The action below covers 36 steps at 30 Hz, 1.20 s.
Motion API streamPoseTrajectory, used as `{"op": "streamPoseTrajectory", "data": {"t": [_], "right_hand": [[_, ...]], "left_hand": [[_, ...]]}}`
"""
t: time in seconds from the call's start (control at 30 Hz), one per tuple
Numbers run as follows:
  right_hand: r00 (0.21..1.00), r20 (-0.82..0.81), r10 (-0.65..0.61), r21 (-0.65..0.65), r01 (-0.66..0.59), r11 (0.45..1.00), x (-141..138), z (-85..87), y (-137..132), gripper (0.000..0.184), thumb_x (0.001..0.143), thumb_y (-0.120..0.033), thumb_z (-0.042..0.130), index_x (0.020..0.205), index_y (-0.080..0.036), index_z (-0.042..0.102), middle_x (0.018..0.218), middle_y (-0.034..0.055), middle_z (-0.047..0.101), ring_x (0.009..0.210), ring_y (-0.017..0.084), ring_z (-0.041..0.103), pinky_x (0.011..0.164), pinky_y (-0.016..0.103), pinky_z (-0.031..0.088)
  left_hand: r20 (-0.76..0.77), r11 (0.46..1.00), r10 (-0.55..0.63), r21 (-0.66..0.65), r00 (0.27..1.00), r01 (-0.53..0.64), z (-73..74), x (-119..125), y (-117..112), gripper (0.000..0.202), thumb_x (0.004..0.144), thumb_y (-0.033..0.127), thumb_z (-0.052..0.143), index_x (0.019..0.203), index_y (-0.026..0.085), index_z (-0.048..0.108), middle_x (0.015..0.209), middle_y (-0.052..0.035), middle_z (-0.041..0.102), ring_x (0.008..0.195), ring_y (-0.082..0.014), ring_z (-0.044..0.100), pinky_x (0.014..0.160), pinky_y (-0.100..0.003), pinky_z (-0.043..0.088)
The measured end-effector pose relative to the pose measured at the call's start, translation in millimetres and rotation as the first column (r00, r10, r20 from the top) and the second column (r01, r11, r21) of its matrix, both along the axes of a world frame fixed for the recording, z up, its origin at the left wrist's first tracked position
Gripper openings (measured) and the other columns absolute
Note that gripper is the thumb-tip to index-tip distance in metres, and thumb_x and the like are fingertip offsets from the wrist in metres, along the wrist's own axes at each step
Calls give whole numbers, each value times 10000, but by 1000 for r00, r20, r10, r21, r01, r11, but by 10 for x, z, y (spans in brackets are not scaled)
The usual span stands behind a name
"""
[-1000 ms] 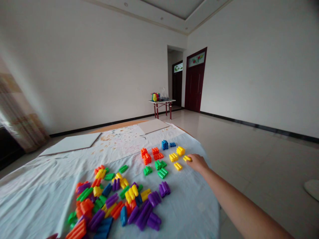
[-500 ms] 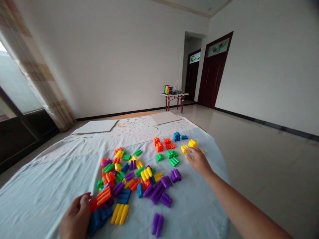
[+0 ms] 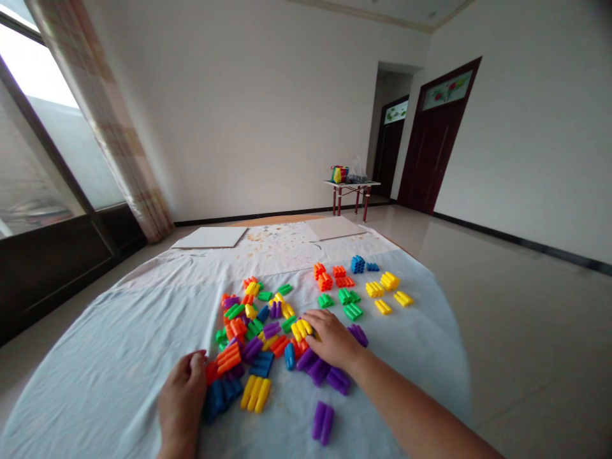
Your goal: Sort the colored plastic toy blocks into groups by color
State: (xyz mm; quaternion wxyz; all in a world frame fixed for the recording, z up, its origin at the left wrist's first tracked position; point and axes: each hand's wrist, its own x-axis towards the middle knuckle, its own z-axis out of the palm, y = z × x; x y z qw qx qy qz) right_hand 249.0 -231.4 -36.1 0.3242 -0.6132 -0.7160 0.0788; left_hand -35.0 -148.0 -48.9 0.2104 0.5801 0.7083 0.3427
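My right hand (image 3: 332,338) reaches into the mixed pile, with its fingers and thumb closed around a yellow tube-shaped building block (image 3: 301,329). My left hand (image 3: 184,389) rests at the pile's near left edge, fingers curled together; its inner side is hidden. Against its fingertips lies a red-orange block (image 3: 211,371), and beside it are dark blue blocks (image 3: 222,396). An orange block (image 3: 229,358) and a yellow block (image 3: 255,393) lie close by. Purple blocks (image 3: 318,370) sit under and beside my right hand, and another purple block (image 3: 323,422) lies apart at the front.
Sorted groups stand at the back right: orange blocks (image 3: 325,281), blue blocks (image 3: 357,264), green blocks (image 3: 352,311) and yellow blocks (image 3: 375,289). Two pale boards (image 3: 210,237) lie at the cloth-covered table's (image 3: 109,357) far side. A small table (image 3: 351,185) stands beyond.
My right hand has moved left and nearer, from the yellow group to the pile, and closed on a yellow block. My left hand keeps its place by the pile. The view has shifted left.
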Motion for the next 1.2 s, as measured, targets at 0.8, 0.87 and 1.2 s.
{"op": "streamPoseTrajectory", "data": {"t": [0.8, 0.87, 1.2], "right_hand": [[989, -126, -81, 163, 101, 981, 22, -256, -472, 391, 883, -268, 454, 1257, -167, 507, 1272, 129, 547, 1229, 249, 456, 1034, 463, 383], [992, -63, -110, 144, 118, 983, -86, -351, -534, 454, 872, -338, 499, 1291, -164, 480, 1315, 145, 509, 1267, 289, 407, 1044, 512, 353], [984, -177, 10, 89, 6, 996, -365, -308, -313, 518, 879, -358, 491, 1334, -119, 425, 1367, 173, 448, 1311, 273, 346, 1083, 494, 294]], "left_hand": [[42, 1000, 0, -17, 999, 0, -95, -30, 31, 364, 786, 412, 376, 928, 212, 645, 849, -49, 667, 805, -204, 588, 625, -268, 402], [30, 1000, 1, -27, 1000, 0, -109, -38, 46, 364, 786, 421, 376, 933, 221, 642, 860, -43, 666, 809, -203, 589, 622, -267, 402], [23, 999, -1, -39, 1000, 2, -89, -41, 52, 375, 781, 431, 364, 935, 227, 638, 838, -30, 659, 792, -198, 589, 622, -268, 404]]}}
